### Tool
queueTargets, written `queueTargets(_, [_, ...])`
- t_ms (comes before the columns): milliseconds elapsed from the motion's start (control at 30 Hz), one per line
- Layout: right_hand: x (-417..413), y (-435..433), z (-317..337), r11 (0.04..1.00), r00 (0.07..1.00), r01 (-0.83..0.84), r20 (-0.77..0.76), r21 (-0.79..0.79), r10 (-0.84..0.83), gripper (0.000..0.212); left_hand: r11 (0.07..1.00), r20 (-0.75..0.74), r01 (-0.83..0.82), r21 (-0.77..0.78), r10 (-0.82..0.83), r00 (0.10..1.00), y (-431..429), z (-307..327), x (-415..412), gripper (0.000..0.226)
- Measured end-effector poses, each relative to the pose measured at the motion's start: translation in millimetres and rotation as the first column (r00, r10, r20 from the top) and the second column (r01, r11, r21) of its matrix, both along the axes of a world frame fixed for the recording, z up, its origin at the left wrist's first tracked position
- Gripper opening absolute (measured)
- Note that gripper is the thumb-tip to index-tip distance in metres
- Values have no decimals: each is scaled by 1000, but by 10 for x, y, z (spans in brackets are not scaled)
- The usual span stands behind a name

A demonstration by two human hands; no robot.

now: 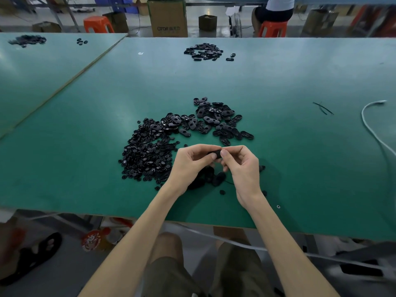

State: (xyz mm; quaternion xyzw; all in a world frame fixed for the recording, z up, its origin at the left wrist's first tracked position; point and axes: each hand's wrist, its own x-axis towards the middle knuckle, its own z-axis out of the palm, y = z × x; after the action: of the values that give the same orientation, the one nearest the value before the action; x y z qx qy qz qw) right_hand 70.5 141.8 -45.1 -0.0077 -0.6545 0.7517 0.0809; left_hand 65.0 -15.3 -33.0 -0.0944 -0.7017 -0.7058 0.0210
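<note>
**benchnoob:** what's the setup at your end right now?

**me:** Green table [300, 168], and I'm sat at its near edge. The biggest thing on it is the heap of black plastic bits around the middle. The oval shells [214, 121] are on the far side of the heap, and the tiny round pieces [145, 155] spill toward the near-left. There's a smaller pile [203, 52] of ovals up by the far edge, well apart from the rest. A white cable [368, 125] loops in along the right edge.

**benchnoob:** and the hands?

**me:** Both are up just above the table, between the heap and the near edge. My left hand [190, 163] and right hand [242, 166] are pinching the same black piece [216, 154] between thumb and fingertips, one at each end. The thumbs are almost touching. The piece is off the table, right over a few loose bits [205, 179] lying under my hands. Can't tell if it's one part or two pressed together, since my fingers cover most of it.
</note>
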Motion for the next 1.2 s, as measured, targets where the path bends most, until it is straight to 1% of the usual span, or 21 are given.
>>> queueTargets(133, [-10,-2,9,1000,1000,3,15,-14,-3,4,1000,8,0,-23,0,1000,12,13,-4,21])
queueTargets(267, [-13,6,-6,1000,1000,-5,27,17,4,5,997,-8,-14,-73,14,1000,20,34,-18,20])
queueTargets(367, [-14,-6,2,1000,1000,13,14,15,-13,4,987,-35,-4,-162,-2,999,7,159,-72,21])
queueTargets(500, [-6,-28,6,999,999,29,28,41,-30,11,961,-105,-31,-273,2,994,42,503,-295,20])
queueTargets(600, [1,-31,16,997,999,-6,54,75,2,12,921,-97,35,-389,-79,992,246,694,-466,16])
queueTargets(667, [12,-32,25,999,998,-31,56,34,30,8,882,-79,99,-460,-152,985,473,712,-569,15])
queueTargets(734, [18,-25,34,999,999,-39,36,7,39,6,847,-63,129,-516,-187,980,706,678,-675,14])
queueTargets(867, [24,-18,47,1000,997,-17,71,-10,18,7,821,24,181,-542,-201,979,983,550,-829,13])
queueTargets(1034, [16,-13,55,999,992,11,122,50,-17,10,767,62,193,-612,-196,979,1007,419,-876,13])
queueTargets(1100, [18,-15,59,999,992,0,129,43,-5,12,790,55,170,-590,-171,984,978,410,-870,14])
queueTargets(1200, [31,-19,77,999,993,-27,115,29,23,15,836,2,83,-542,-98,995,947,414,-873,14])
